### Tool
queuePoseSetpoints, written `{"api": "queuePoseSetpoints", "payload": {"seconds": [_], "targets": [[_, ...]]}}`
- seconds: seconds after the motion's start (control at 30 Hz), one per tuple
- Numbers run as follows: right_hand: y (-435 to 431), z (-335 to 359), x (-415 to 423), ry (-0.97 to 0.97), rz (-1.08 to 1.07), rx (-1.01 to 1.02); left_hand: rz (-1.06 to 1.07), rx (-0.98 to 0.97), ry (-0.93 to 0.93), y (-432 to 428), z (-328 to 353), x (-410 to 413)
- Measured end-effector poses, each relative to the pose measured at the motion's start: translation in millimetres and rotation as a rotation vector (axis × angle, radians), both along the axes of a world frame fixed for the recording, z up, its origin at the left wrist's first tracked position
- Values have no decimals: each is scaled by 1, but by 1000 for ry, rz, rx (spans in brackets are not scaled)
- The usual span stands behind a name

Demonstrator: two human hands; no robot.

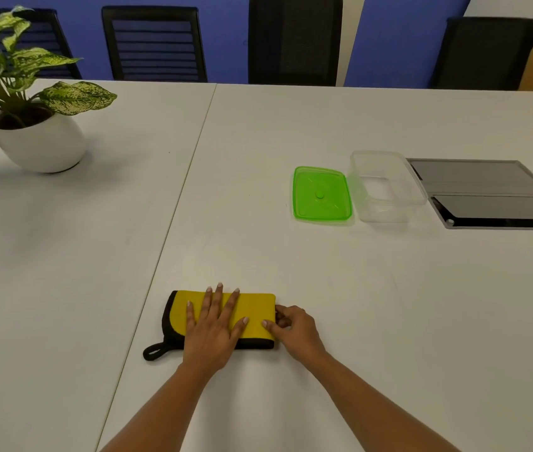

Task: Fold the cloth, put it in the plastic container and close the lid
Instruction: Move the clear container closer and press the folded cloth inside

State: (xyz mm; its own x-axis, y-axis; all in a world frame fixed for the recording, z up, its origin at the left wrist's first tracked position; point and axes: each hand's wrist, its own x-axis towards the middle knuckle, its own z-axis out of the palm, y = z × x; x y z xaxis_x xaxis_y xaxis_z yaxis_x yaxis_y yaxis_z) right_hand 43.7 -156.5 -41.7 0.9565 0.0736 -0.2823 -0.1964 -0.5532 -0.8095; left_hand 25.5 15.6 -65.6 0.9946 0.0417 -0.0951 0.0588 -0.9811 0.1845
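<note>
A yellow cloth (255, 313) with black trim and a black hanging loop lies folded into a narrow band on the white table (258, 141) near me. My left hand (213, 331) rests flat on its middle with fingers spread. My right hand (292, 329) pinches the cloth's right end between thumb and fingers. Farther off to the right, a clear plastic container (385, 187) stands open. Its green lid (321, 194) lies flat on the table just left of it.
A grey panel (490, 194) set in the table lies right of the container. A potted plant (35, 138) in a white pot stands at the far left. Black chairs (154, 44) line the table's far edge. A seam runs diagonally down the table.
</note>
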Motion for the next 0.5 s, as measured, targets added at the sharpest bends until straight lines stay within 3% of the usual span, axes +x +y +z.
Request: {"api": "queuePoseSetpoints", "payload": {"seconds": [0.27,0.5], "targets": [[-12,-6,8,4,16,13,0,-123,-25,-8,10,7],[-48,4,33,-83,80,-186,-59,-149,-148,-38,28,49]]}}
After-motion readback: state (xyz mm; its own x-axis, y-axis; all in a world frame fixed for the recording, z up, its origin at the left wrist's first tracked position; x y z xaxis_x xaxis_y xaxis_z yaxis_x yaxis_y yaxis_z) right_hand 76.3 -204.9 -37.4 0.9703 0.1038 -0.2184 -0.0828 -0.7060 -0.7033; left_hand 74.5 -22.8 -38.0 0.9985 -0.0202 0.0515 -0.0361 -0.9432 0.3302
